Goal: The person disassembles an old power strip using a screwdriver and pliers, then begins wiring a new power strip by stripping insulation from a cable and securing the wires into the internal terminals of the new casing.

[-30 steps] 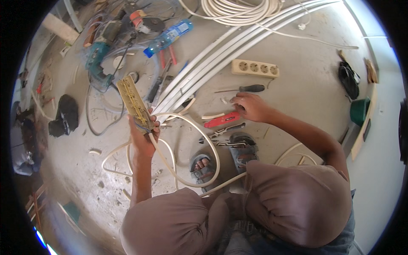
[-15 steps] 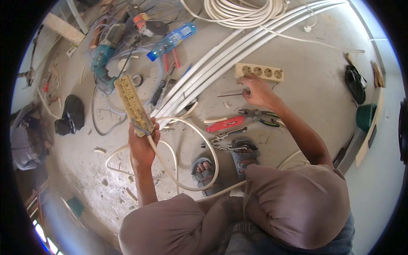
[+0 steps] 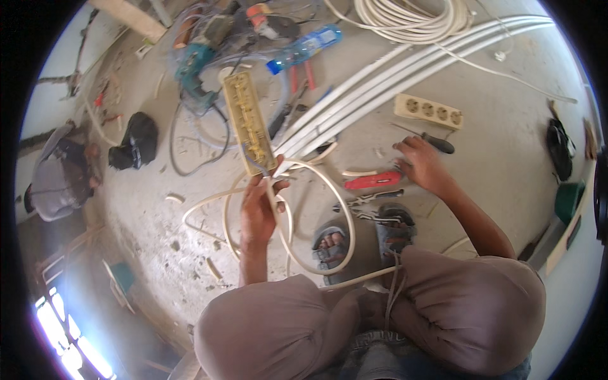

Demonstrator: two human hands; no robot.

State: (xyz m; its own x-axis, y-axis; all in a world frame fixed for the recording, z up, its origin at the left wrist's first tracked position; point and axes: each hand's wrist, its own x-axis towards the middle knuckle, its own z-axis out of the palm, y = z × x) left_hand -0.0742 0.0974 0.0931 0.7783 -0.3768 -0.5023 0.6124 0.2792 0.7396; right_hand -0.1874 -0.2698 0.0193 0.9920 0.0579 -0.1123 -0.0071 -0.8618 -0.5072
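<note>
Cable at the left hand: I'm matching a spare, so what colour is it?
Cream; the cable shows best in the head view.

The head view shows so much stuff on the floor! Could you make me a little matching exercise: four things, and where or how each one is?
Things:
1. Open yellowish strip
2. Bottle
3. Screwdriver
4. Cable coil

Places or states:
A. On its side, with a blue cap
B. White loops at the picture's top edge
C. Raised in the left hand
D. Dark-handled, beside the right hand

Pairs: 1-C, 2-A, 3-D, 4-B
</note>
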